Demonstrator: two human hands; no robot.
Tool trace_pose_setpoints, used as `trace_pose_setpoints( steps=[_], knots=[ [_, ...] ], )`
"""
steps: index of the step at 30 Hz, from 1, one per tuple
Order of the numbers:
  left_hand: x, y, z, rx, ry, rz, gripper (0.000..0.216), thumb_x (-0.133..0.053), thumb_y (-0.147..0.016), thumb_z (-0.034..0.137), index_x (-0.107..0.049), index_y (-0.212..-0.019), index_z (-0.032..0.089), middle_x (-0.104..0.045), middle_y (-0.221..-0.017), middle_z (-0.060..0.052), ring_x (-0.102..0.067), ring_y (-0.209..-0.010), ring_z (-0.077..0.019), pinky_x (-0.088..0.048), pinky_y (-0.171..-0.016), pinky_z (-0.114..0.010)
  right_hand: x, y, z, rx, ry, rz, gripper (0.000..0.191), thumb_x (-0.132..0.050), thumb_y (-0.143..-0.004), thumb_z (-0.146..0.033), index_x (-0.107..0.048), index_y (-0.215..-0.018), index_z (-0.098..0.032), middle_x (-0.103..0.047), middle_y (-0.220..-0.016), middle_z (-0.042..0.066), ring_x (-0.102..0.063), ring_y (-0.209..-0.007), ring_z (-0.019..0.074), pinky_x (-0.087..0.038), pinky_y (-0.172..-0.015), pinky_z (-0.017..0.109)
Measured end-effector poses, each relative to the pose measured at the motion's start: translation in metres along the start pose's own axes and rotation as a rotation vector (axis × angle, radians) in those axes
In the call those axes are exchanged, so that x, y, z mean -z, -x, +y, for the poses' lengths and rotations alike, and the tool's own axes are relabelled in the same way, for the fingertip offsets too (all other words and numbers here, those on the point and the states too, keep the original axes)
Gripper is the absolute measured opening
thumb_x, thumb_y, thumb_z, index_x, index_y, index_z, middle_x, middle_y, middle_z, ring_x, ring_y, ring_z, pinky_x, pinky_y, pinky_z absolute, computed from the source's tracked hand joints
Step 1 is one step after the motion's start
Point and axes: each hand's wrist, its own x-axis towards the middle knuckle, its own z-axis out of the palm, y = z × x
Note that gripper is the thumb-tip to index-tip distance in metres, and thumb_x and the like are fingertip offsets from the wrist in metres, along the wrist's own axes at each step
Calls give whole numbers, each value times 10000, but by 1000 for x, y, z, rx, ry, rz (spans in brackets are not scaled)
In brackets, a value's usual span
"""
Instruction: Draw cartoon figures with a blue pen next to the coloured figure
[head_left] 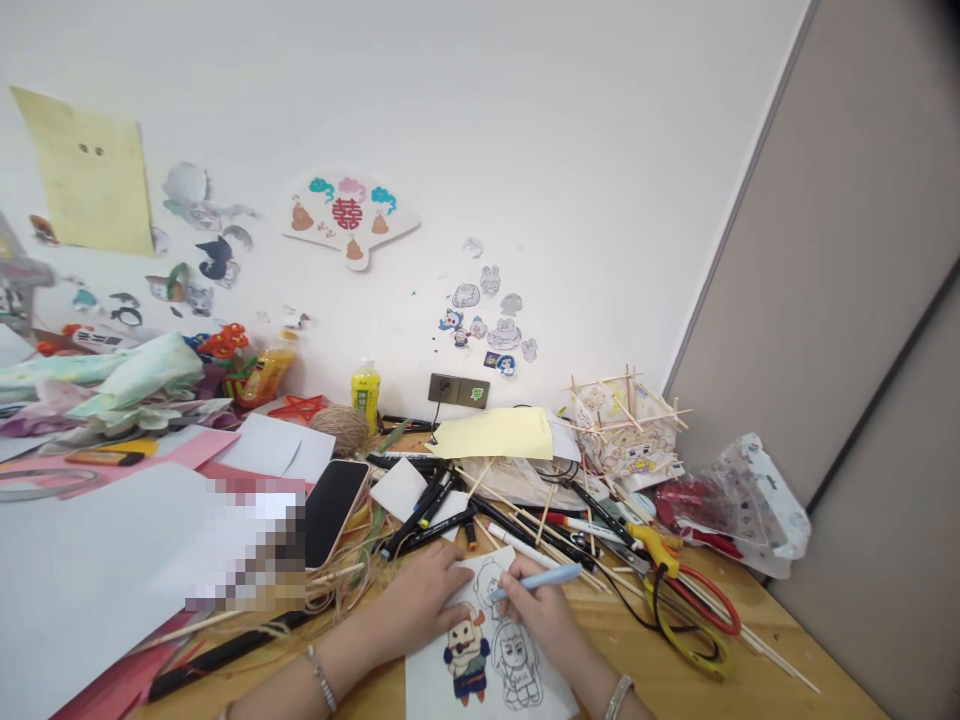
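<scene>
A white sheet of paper lies on the wooden table in front of me. It carries a coloured cartoon figure, an uncoloured outlined figure beside it, and a third outline near the top, partly behind my fingers. My right hand grips a light blue pen, its tip down at the upper drawing. Flat on the sheet's left side rests my left hand, fingers stretched out and holding nothing. Both wrists wear bracelets.
Several black markers and thin wooden sticks crowd the area beyond the sheet. A phone and twine lie to the left, near large white paper. Scissors with red and yellow handles lie right. A yellow bottle stands by the wall.
</scene>
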Motion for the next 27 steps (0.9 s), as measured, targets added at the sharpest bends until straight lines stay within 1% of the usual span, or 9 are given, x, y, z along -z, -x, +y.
trace_pose_setpoints(
  steps=[3,8,15,18,22,27],
  knots=[
    [1,0,1,-2,8,3,171,-536,-839,357,-573,-934,219,-533,-1097,-66,-499,-1014,-243,-419,-857,-342,-1,0,2,4,18,3,334,-493,-817,-466,-445,-617,-203,-505,-539,-22,-436,-507,120,-353,-519,243],
    [3,-1,2,6,-8,-11,170,-538,-837,356,-574,-933,220,-543,-1063,-66,-505,-995,-246,-428,-842,-343,-3,0,4,-2,32,1,322,-494,-805,-466,-432,-625,-207,-482,-525,-34,-411,-489,113,-332,-499,235],
    [-1,-2,-4,-28,-8,23,178,-542,-832,367,-578,-929,223,-546,-1064,-63,-509,-991,-244,-429,-836,-339,-3,0,5,5,92,30,327,-479,-805,-455,-414,-599,-210,-448,-520,-41,-414,-499,116,-335,-504,237],
    [-2,-2,-6,17,-37,28,193,-531,-831,366,-581,-946,219,-556,-1063,-72,-515,-985,-246,-431,-834,-344,-3,0,2,4,98,30,343,-476,-800,-469,-405,-586,-211,-439,-507,-44,-414,-495,116,-345,-507,237],
    [-1,-4,-9,109,-67,34,212,-502,-823,294,-590,-997,211,-577,-1066,-84,-529,-983,-246,-429,-856,-362,-3,0,3,-5,72,27,348,-479,-797,-480,-399,-589,-212,-434,-506,-46,-424,-496,115,-345,-500,235],
    [-1,-6,-12,131,-88,31,217,-486,-813,273,-601,-983,202,-595,-1061,-93,-545,-991,-254,-431,-871,-377,-1,0,6,-16,81,-1,316,-482,-810,-447,-414,-610,-212,-441,-491,-50,-407,-474,109,-316,-471,225]
  ],
)
